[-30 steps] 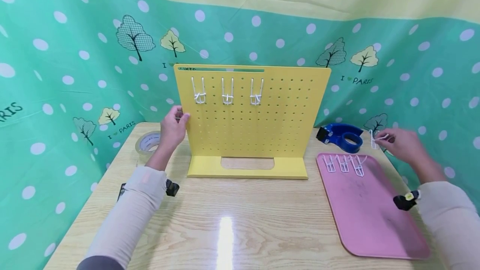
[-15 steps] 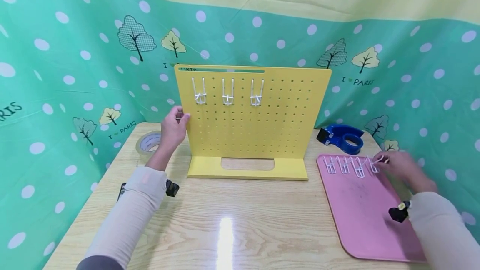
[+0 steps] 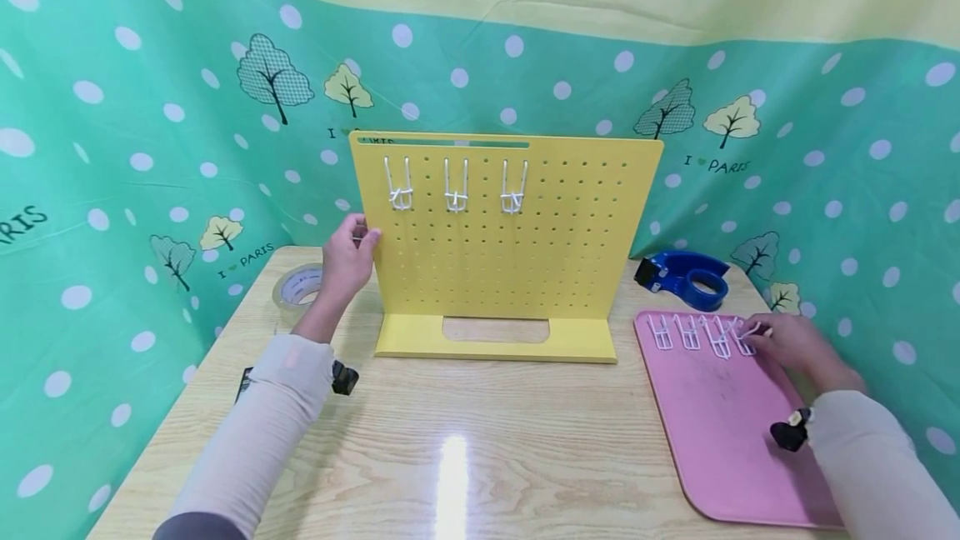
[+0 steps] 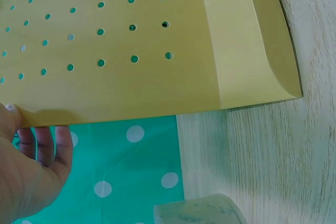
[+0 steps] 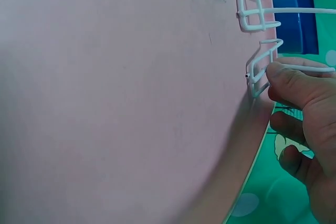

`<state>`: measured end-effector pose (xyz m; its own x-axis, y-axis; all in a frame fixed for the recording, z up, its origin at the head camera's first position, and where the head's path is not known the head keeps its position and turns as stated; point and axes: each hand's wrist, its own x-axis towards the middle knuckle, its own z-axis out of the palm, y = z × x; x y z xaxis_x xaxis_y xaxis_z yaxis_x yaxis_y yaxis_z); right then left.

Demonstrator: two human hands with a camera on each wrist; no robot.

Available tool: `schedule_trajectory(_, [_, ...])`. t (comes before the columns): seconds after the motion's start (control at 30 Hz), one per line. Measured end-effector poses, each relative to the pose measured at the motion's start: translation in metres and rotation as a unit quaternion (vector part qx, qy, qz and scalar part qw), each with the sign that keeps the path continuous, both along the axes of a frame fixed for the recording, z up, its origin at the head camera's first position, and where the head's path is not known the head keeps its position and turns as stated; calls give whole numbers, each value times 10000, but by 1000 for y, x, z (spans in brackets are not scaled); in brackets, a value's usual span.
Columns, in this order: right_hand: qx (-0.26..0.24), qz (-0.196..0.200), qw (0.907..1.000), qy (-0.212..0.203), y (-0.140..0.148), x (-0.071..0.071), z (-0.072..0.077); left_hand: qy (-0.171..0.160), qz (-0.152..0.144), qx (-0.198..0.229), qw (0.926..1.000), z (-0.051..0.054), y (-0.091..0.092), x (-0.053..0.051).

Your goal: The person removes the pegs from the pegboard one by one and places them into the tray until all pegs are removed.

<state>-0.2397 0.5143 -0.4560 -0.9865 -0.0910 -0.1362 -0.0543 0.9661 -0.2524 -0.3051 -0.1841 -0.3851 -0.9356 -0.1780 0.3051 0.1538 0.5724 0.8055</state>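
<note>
Left hand [image 3: 348, 255] gripped the left edge of the yellow pegboard [image 3: 570, 248], thumb on the front face, fingers behind. Right hand [image 3: 795, 342] pinched the prong of a white wire hook [image 5: 307, 68]; the hook's wire frame was at the far right corner of the pink tray [image 3: 727, 440], just beside three other hooks [image 3: 691, 336] in a row along the far rim. Contact between held hook and tray could not be judged.

Room: tray surface extended from the row toward the person; wood-grain table [image 3: 540, 423] ran between board and tray and forward of the board's base. A blue tape dispenser [image 3: 678, 273] sat just beyond the tray; a translucent tape roll [image 3: 287, 307] was near the left forearm.

Materials: board smooth, round-holed, with rounded upper corners, three mounted hooks [image 3: 456, 200] in its upper part; tray scuffed, round-cornered.
</note>
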Motion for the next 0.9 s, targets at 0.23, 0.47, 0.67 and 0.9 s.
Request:
schedule_trajectory(0.23, [-91,-155,9997,-136,-1,0,-1,-26,-29,39,10000,0,0,0])
schedule_trajectory(0.47, [-299,-163,9994,63,3,4,12,-69,-54,59,9999,-1,0,0])
schedule_trajectory(0.67, [-191,-36,9973,707,1,-1,37,-11,-29,56,10000,-3,-1,-1])
schedule_trajectory(0.9, [-121,72,9926,1209,-32,-3,71,12,-56,62,10000,-2,-1,-2])
